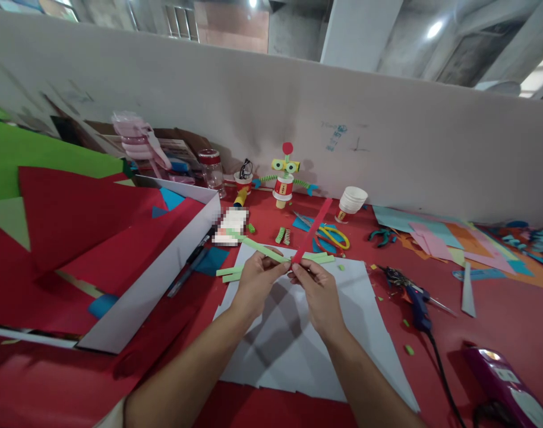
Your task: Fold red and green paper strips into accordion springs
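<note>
Over a white sheet [293, 333], my two hands meet with their fingertips almost touching. Pinched in my left hand [259, 279] is a light green paper strip [263, 248] that slants up to the left. A red paper strip [313, 229] rises up and to the right from the fingers of my right hand [316, 290]. The inner ends of both strips come together between my fingertips; whether they are joined I cannot tell. More light green strips [230, 276] lie under and behind my hands, sticking out on both sides.
A paper-cup robot figure [283, 187] stands at the back beside stacked cups [352, 201]. Yellow-handled scissors [336, 236] lie behind my hands. On the right are a glue gun [418, 306], pliers [382, 236] and coloured paper [467, 241]. A box of paper [149, 285] is left.
</note>
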The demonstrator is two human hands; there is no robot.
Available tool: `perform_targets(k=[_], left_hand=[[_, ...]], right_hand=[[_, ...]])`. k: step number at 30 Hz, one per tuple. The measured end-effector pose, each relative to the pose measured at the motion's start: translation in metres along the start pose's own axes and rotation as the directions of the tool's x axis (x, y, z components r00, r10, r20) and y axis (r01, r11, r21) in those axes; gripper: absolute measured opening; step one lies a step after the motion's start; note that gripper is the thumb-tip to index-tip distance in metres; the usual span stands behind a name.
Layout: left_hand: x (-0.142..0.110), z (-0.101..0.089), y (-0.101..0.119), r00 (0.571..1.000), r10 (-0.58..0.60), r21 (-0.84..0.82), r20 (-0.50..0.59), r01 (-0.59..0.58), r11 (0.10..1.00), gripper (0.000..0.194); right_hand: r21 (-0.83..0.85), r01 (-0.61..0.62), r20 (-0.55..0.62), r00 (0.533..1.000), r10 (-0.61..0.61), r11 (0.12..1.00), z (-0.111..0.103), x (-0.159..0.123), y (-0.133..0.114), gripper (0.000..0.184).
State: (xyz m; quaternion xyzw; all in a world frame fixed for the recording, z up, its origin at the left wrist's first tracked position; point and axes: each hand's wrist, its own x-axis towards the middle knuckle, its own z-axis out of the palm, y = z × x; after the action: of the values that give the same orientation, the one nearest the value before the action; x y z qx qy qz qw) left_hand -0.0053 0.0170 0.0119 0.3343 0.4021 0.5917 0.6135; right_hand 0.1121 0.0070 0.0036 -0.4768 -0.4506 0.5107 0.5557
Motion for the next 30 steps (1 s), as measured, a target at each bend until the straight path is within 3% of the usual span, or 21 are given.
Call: perform_targets(k=[11, 19, 25, 30], left_hand=[[0.0042, -0.0057, 0.002, 0.992, -0.13, -0.02, -0.002, 0.13, 0.991, 0.03], [0.0067, -0.0084, 0.0006, 0.983, -0.184, -0.081, 0.006, 0.184, 0.98, 0.027], [0.0019, -0.0036, 0.0049, 0.988, -0.156, -0.07, 0.005, 0.156, 0.985, 0.024], [-0.0023, 0.0013, 0.0054, 0.989, -0.149, -0.066, 0.002, 0.149, 0.987, 0.024]], right_hand=[[0.153, -0.083, -0.039, 0.995, 0.09, 0.985, 0.0048, -0.0009, -0.0041, 0.017], [0.174, -0.09, 0.054, 0.995, 0.082, 0.981, 0.0016, 0.0011, -0.0077, 0.02], [0.058, -0.027, 0.022, 0.999, 0.025, 0.998, -0.0004, 0.0017, -0.0029, 0.017], [0.046, -0.056, -0.039, 0.998, 0.058, 0.997, 0.0, 0.0022, -0.0035, 0.013]])
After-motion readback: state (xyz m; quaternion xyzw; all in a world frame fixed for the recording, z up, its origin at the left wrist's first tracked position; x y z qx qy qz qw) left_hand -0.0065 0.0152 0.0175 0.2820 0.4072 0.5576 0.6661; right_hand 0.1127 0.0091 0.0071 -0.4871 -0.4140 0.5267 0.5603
